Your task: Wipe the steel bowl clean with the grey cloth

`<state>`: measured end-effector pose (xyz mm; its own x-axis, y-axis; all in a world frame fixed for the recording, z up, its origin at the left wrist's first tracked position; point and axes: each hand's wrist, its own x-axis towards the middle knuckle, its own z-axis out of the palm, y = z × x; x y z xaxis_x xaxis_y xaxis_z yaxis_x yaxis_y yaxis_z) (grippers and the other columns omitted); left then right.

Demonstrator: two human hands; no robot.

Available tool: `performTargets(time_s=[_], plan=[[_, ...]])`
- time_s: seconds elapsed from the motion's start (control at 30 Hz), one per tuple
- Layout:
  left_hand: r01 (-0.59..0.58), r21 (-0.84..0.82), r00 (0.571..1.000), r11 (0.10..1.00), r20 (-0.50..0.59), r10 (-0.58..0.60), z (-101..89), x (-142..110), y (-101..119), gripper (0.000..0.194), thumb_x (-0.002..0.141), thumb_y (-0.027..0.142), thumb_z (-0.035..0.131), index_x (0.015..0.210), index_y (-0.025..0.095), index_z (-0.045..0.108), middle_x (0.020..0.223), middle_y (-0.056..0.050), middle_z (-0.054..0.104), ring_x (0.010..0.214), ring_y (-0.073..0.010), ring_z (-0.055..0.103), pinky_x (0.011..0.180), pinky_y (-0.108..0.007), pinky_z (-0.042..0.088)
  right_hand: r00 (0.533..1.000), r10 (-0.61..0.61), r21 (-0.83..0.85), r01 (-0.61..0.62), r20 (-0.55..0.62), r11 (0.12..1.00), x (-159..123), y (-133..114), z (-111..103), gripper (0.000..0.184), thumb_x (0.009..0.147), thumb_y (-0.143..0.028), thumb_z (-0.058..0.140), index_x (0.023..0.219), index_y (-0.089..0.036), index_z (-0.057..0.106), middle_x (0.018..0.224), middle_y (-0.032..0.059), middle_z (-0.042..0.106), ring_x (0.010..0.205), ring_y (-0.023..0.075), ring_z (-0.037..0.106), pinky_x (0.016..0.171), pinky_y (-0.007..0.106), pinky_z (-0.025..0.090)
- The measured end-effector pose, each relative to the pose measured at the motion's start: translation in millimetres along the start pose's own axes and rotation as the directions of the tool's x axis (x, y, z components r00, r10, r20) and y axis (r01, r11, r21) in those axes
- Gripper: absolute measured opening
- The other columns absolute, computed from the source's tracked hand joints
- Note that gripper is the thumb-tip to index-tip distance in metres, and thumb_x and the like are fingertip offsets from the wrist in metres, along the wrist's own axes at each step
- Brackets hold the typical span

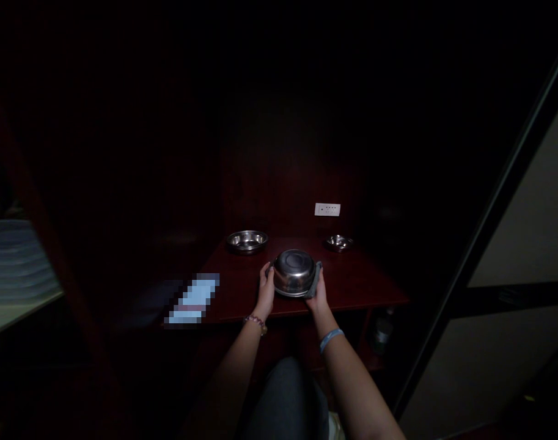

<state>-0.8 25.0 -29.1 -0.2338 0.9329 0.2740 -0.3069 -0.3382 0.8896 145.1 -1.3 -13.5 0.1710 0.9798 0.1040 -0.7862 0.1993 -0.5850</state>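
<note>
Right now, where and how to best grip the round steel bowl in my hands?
I'd take the round, upturned steel bowl by opposite sides low at the rim, from left and right: the rim flares lowest, while the smooth wall narrows upward and might slip.

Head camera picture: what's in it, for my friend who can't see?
Two hands, left and right, hold an upside-down metal bowl, a gray cloth at the right one. Behind, two metal dishes sit on a dark red shelf.

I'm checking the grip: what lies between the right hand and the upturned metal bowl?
A grey cloth lies between the right hand and the upturned metal bowl, against the bowl's side; the head view shows it.
</note>
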Motion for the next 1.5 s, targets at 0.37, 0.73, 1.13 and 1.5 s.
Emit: performTargets(time_s=[0.37, 0.73, 1.13, 1.5], plan=[[0.045, 0.005, 0.994, 0.999, 0.094, -0.046, -0.1, -1.1, -1.2, 0.035, 0.094, 0.049, 0.063, 0.113, 0.021, 0.069, 0.127, -0.013, 0.073, 0.123, -0.0277, 0.066, 0.113, -0.046, 0.046, 1.000, -0.021, 0.037, 0.021, -0.005, 0.999, -3.4, -2.0, 3.6, 0.055, 0.102, -0.064, 0.037, 0.115, -0.025, 0.075, 0.119, 0.0034, 0.080, 0.117, 0.0195, 0.073, 0.113, 0.043, 0.051], [-0.019, -0.020, 0.985, 1.000, 0.170, 0.022, 3.4, -5.4, 5.5, 0.046, 0.093, 0.048, 0.066, 0.128, 0.018, 0.069, 0.132, -0.015, 0.072, 0.132, -0.0295, 0.063, 0.117, -0.048, 0.044, 0.997, 0.016, 0.072, -0.010, -0.080, 0.997, -3.4, -2.8, 3.2, 0.056, 0.105, -0.061, 0.033, 0.108, -0.026, 0.077, 0.115, 0.0015, 0.081, 0.110, 0.0179, 0.075, 0.111, 0.040, 0.053], [-0.083, -0.026, 0.995, 0.996, 0.052, 0.084, 0.6, 3.5, -4.4, 0.044, 0.098, 0.045, 0.057, 0.132, 0.019, 0.066, 0.145, -0.015, 0.064, 0.141, -0.0279, 0.056, 0.125, -0.047, 0.034, 0.999, 0.043, 0.035, -0.043, -0.016, 0.998, -7.5, -5.7, 8.2, 0.053, 0.104, -0.056, 0.035, 0.107, -0.022, 0.076, 0.109, 0.0057, 0.082, 0.113, 0.0201, 0.075, 0.110, 0.042, 0.054], [-0.095, -0.035, 0.994, 0.995, 0.054, 0.096, 2.2, -0.9, 3.0, 0.042, 0.098, 0.044, 0.056, 0.132, 0.021, 0.066, 0.146, -0.012, 0.064, 0.142, -0.0280, 0.054, 0.125, -0.047, 0.033, 0.999, 0.042, 0.039, -0.042, -0.006, 0.998, -1.6, -1.5, 1.9, 0.052, 0.104, -0.057, 0.038, 0.105, -0.024, 0.077, 0.105, 0.0010, 0.083, 0.104, 0.0192, 0.077, 0.111, 0.041, 0.053]])
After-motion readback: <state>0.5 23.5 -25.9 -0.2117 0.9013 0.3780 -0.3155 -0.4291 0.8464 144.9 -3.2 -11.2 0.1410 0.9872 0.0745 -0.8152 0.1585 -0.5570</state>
